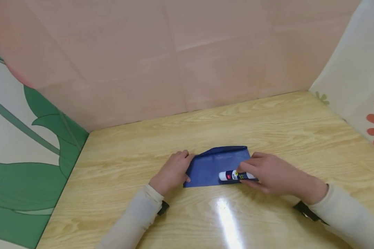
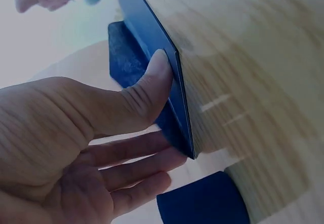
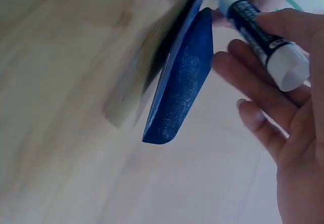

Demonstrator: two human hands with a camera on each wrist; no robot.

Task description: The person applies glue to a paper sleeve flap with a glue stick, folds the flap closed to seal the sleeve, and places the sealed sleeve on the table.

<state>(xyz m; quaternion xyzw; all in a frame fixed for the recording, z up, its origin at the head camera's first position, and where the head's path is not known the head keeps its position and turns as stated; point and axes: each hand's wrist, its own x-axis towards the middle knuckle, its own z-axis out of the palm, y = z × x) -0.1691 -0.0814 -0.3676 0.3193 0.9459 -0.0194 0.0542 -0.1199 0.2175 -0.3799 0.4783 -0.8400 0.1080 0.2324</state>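
Sleeves [image 1: 134, 218]: pale cloth that stops at the wrists, so both hands are bare.
Right hand [image 1: 272, 174]: pinching the glue stick [image 1: 233, 175] between thumb and fingers, perhaps because that makes it easy to steer.
Glue stick: held sideways above the right part of the blue sheet [image 1: 205, 171]; I can't tell if its cap is on.
Left hand [image 1: 172, 171]: pinching the sheet's left end, thumb on one face and fingers at the other side, probably to stop it sliding or turning.
Blue sheet: between the two hands, on or just over the tabletop [image 1: 112, 193], long side toward the person, which likely lets both hands reach it.
Flap [image 1: 224, 149]: along the sheet's far edge, bent at an angle; the right wrist view shows whitish smears on it, maybe glue.
Pink wall [image 1: 190, 55]: behind the tabletop's far edge.
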